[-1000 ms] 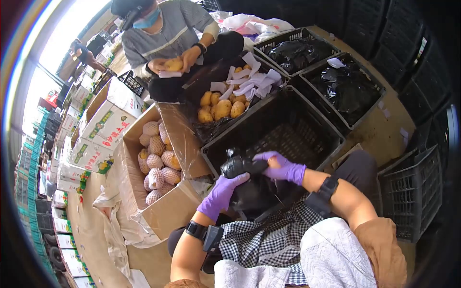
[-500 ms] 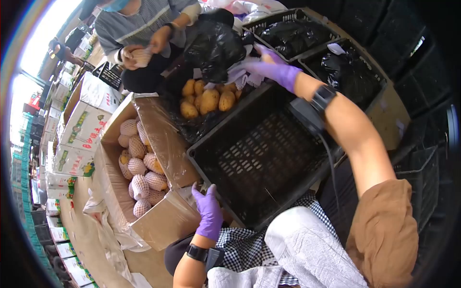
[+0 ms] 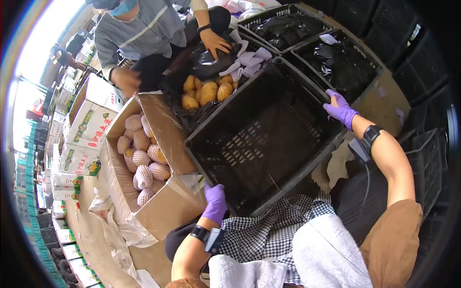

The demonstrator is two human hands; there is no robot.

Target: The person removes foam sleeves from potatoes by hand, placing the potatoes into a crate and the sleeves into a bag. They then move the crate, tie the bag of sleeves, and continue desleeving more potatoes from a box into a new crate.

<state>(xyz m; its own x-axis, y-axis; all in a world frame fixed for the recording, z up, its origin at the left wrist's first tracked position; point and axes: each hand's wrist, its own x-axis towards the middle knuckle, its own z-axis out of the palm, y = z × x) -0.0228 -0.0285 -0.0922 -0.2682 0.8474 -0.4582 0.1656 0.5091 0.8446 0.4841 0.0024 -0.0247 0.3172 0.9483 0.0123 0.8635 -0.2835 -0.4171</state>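
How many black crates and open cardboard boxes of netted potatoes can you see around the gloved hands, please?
Black crates in the cluster: 4 - the empty crate gripped by the left hand and right hand, the potato crate, and two bag-lined crates.
Open cardboard boxes: 1.
Total: 5.

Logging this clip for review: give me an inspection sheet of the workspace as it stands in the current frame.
Surface: bare concrete floor; no table.
Job's things: empty black plastic crate, tilted up, held at two opposite rims.
Clutter: crate of loose potatoes with white foam sleeves; cardboard box of net-wrapped potatoes; two crates lined with black bags.
Grippers: left hand, purple glove, grips the near rim; right hand, purple glove, grips the far rim.
Cables: thin cable from the right wrist device.
Surroundings: a co-worker's hand on a black bag; stacked printed cartons; stacked black crates.
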